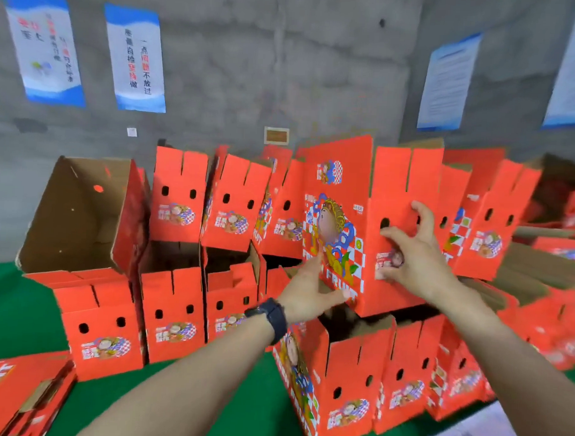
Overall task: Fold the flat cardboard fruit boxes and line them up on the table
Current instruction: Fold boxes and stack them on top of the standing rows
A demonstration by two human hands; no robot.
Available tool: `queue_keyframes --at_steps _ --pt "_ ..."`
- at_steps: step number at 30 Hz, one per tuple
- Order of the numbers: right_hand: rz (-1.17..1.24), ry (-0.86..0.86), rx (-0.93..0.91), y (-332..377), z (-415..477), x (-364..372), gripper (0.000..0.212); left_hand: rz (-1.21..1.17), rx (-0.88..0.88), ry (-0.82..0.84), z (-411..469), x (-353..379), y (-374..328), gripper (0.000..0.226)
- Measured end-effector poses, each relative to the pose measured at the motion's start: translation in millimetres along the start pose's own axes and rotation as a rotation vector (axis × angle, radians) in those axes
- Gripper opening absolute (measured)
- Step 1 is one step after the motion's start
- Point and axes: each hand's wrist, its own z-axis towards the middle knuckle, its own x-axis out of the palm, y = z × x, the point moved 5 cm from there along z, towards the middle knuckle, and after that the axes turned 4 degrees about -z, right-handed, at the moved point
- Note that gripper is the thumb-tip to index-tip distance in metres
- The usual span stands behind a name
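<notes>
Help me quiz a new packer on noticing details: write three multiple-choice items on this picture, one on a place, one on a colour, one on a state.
1. Where is the dark watch?
A) on the left wrist
B) on the right wrist
C) lying on the table

2. What colour is the table cover?
A) blue
B) grey
C) green

3. How does the far-left upper box stand?
A) flattened
B) tipped, its open brown inside facing the camera
C) upright and taped shut

Answers:
1 A, the strap circles the left wrist.
2 C, green shows beside and in front of the red boxes.
3 B, its bare cardboard interior is in plain view.
</notes>
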Motion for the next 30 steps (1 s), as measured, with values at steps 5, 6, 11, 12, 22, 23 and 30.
queue_keyframes --at_steps 5,6,11,12,22,23,30 --pt "-0.095 -0.025 0.086 -32.9 -2.7 9.1 0.069 0.004 -0.056 0.122 33.8 43.9 0.5 0.089" --pt "-0.093 -0.022 0.091 -37.0 -2.1 10.6 0.068 0.004 -0.060 0.130 41.1 50.6 1.6 0.092" --pt "-0.042 -0.011 0.065 -52.2 7.5 20.1 0.062 0.065 -0.106 0.065 74.2 75.9 10.6 0.098" --pt "-0.016 -0.010 0.066 -55.8 8.9 22.7 0.059 0.067 -0.117 0.040 79.6 79.4 14.0 0.094" --pt "0.123 -0.046 0.226 -89.4 24.5 42.3 0.058 0.019 -0.140 -0.059 122.7 113.7 28.6 0.087" --pt "0.113 -0.048 0.233 -90.4 26.4 44.4 0.056 0.007 -0.143 -0.062 126.1 114.9 29.3 0.086" --pt "-0.200 -0.314 0.008 -45.3 18.6 66.1 0.088 -0.076 -0.180 0.102 129.1 108.8 54.5 0.076"
